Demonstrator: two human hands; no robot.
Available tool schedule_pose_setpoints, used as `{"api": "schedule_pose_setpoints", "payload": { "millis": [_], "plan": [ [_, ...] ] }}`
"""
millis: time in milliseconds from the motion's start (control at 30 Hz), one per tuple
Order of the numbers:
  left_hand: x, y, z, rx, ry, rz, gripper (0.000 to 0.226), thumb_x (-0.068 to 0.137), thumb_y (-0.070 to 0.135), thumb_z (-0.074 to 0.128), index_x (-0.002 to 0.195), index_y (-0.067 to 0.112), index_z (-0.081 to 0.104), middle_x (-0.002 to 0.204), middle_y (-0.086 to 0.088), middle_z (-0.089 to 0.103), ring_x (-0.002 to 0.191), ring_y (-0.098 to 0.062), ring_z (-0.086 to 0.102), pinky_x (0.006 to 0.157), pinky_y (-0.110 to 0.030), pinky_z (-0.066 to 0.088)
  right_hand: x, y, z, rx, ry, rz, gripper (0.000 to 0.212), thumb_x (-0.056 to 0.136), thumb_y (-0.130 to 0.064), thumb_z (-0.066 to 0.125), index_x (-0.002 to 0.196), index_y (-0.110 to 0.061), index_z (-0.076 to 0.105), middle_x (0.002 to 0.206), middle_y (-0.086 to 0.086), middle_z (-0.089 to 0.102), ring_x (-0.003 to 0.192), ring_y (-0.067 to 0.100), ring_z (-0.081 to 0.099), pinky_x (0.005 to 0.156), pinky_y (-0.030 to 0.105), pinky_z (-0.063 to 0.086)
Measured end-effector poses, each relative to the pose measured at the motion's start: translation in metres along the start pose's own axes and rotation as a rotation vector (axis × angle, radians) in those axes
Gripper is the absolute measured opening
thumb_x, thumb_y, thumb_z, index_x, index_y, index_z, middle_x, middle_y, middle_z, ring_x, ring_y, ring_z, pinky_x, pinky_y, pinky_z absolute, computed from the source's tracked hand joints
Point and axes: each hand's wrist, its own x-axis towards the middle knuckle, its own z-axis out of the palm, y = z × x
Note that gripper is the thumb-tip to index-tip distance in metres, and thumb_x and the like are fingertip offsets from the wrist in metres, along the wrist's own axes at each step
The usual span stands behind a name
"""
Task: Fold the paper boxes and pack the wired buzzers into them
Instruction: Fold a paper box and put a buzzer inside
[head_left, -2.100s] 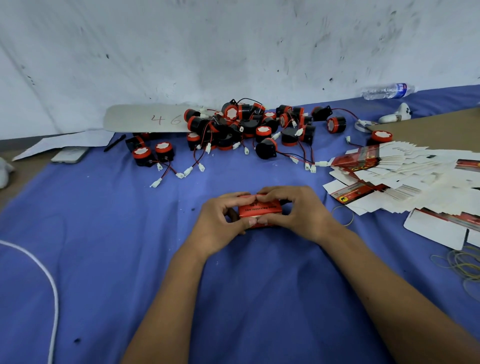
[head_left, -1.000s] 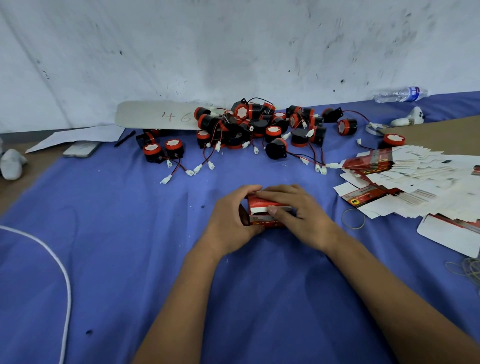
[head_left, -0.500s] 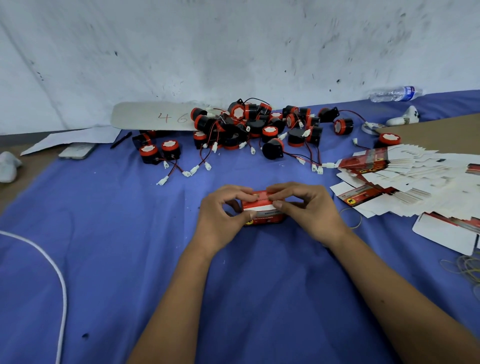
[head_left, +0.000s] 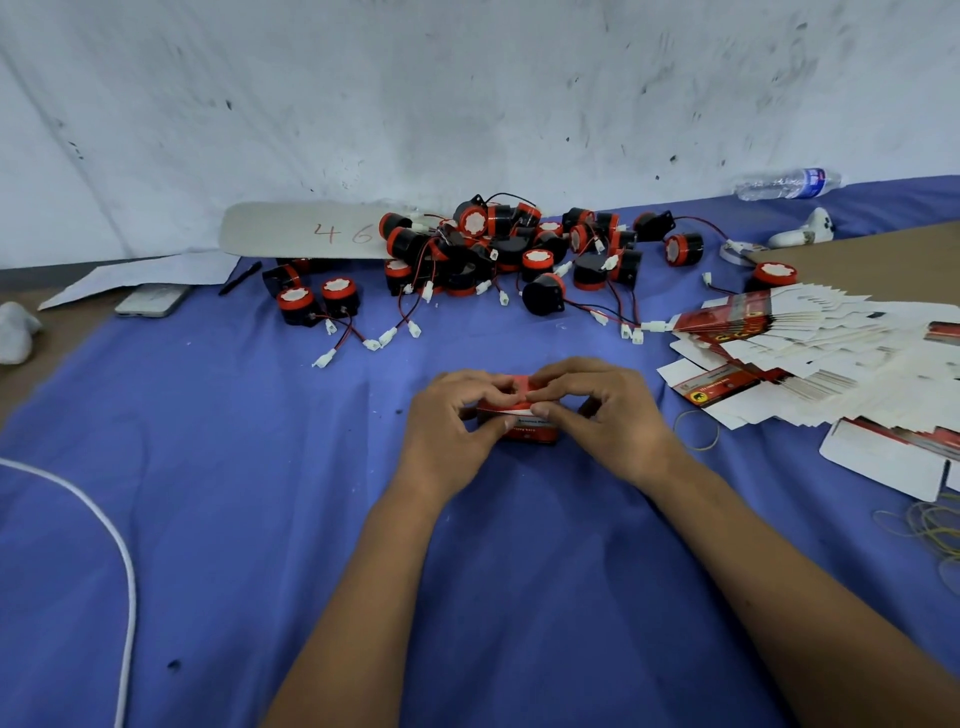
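A small red paper box (head_left: 524, 428) rests on the blue cloth (head_left: 260, 467) in the middle of the table. My left hand (head_left: 449, 426) grips its left end with curled fingers. My right hand (head_left: 608, 415) grips its right end, thumb and fingertips on the top flap. What the box holds is hidden. A heap of black and red wired buzzers (head_left: 498, 254) lies behind it by the wall. Flat unfolded boxes (head_left: 810, 353) are fanned out at the right.
A white cable (head_left: 122, 561) curves across the left. A phone (head_left: 150, 300), a pen (head_left: 240, 278) and paper lie far left. Rubber bands (head_left: 696, 428) lie at the right. A water bottle (head_left: 789, 183) and a brown board (head_left: 883, 260) are at the back right.
Both hands have kept working the red box in place, turning it and shifting their fingers over its top flap. The heap of buzzers and the flat boxes have not moved.
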Motion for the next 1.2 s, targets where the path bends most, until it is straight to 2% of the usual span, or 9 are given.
{"api": "schedule_pose_setpoints", "payload": {
  "millis": [133, 300, 400, 533, 700, 833, 933, 1067, 1200],
  "plan": [
    [0.001, -0.001, 0.0, 0.133, 0.034, 0.096, 0.02, 0.076, 0.0, 0.086, 0.091, 0.012, 0.081, 0.11, 0.004, 0.076, 0.111, -0.02, 0.065, 0.099, -0.036, 0.05, -0.004, 0.001, -0.001, -0.097, 0.001, -0.107, 0.009, 0.089, -0.01, 0.077, 0.096, -0.011, 0.082, 0.112, 0.003, 0.074, 0.105, 0.018, 0.067, 0.081, 0.036, 0.057],
    [0.002, -0.003, 0.001, 0.217, 0.029, 0.127, 0.018, 0.074, -0.002, 0.085, 0.088, 0.008, 0.077, 0.118, 0.0, 0.074, 0.126, -0.02, 0.056, 0.107, -0.023, 0.041, -0.015, 0.007, -0.004, -0.173, -0.131, -0.129, 0.027, 0.093, -0.013, 0.072, 0.12, -0.015, 0.075, 0.135, 0.005, 0.066, 0.133, 0.024, 0.055, 0.11, 0.042, 0.046],
    [0.001, -0.004, 0.005, 0.147, -0.042, 0.06, 0.022, 0.078, 0.003, 0.085, 0.09, 0.011, 0.068, 0.138, -0.002, 0.065, 0.14, -0.016, 0.046, 0.115, -0.028, 0.036, -0.015, 0.008, -0.003, -0.207, -0.134, -0.134, 0.03, 0.09, -0.013, 0.075, 0.12, -0.014, 0.075, 0.135, 0.007, 0.066, 0.132, 0.028, 0.056, 0.108, 0.047, 0.048],
    [0.001, -0.002, 0.007, 0.054, -0.065, 0.003, 0.024, 0.083, 0.001, 0.081, 0.103, 0.003, 0.068, 0.138, 0.001, 0.063, 0.125, -0.007, 0.057, 0.105, -0.016, 0.044, -0.012, 0.008, 0.001, -0.258, -0.067, -0.156, 0.025, 0.086, -0.005, 0.077, 0.111, -0.009, 0.079, 0.125, 0.009, 0.071, 0.12, 0.033, 0.064, 0.097, 0.051, 0.054],
    [0.003, 0.004, 0.005, 0.012, -0.058, -0.087, 0.02, 0.081, -0.007, 0.08, 0.099, -0.004, 0.071, 0.131, -0.004, 0.068, 0.115, -0.011, 0.064, 0.093, -0.007, 0.043, 0.003, -0.005, -0.007, -0.324, -0.129, -0.199, 0.008, 0.081, -0.009, 0.08, 0.089, -0.007, 0.078, 0.102, 0.009, 0.076, 0.087, 0.034, 0.07, 0.077, 0.046, 0.057],
    [-0.008, 0.019, 0.002, -0.132, -0.099, -0.135, 0.018, 0.081, -0.016, 0.075, 0.097, -0.008, 0.073, 0.122, -0.015, 0.072, 0.114, -0.029, 0.07, 0.094, -0.03, 0.057, 0.011, -0.024, -0.009, -0.354, -0.287, -0.145, 0.023, 0.084, -0.029, 0.078, 0.085, -0.014, 0.061, 0.084, -0.001, 0.066, 0.074, 0.024, 0.056, 0.08, 0.043, 0.043],
    [-0.014, 0.042, 0.005, -0.162, -0.169, -0.092, 0.03, 0.078, -0.017, 0.076, 0.083, 0.013, 0.079, 0.1, 0.003, 0.08, 0.096, -0.009, 0.074, 0.081, -0.024, 0.059, -0.003, -0.034, -0.028, -0.311, -0.353, -0.137, 0.023, 0.089, -0.032, 0.075, 0.096, -0.011, 0.067, 0.083, -0.001, 0.068, 0.069, 0.02, 0.054, 0.079, 0.036, 0.039],
    [0.011, 0.113, 0.052, -0.177, -0.263, 0.044, 0.055, 0.078, -0.008, 0.079, 0.073, 0.048, 0.078, 0.094, 0.026, 0.077, 0.093, 0.009, 0.071, 0.078, -0.007, 0.051, -0.034, -0.041, -0.126, -0.285, -0.165, -0.086, 0.02, 0.089, -0.034, 0.078, 0.091, -0.016, 0.07, 0.064, -0.009, 0.056, 0.058, 0.012, 0.045, 0.067, 0.032, 0.037],
    [0.05, 0.22, 0.152, -0.337, -0.382, 0.302, 0.037, 0.081, -0.003, 0.08, 0.087, 0.033, 0.077, 0.103, 0.022, 0.077, 0.104, -0.004, 0.073, 0.087, -0.022, 0.058, -0.088, -0.06, -0.273, -0.435, 0.072, 0.004, 0.017, 0.086, -0.03, 0.078, 0.076, -0.028, 0.064, 0.061, -0.012, 0.051, 0.058, -0.001, 0.046, 0.063, 0.015, 0.035]
  ]
}}
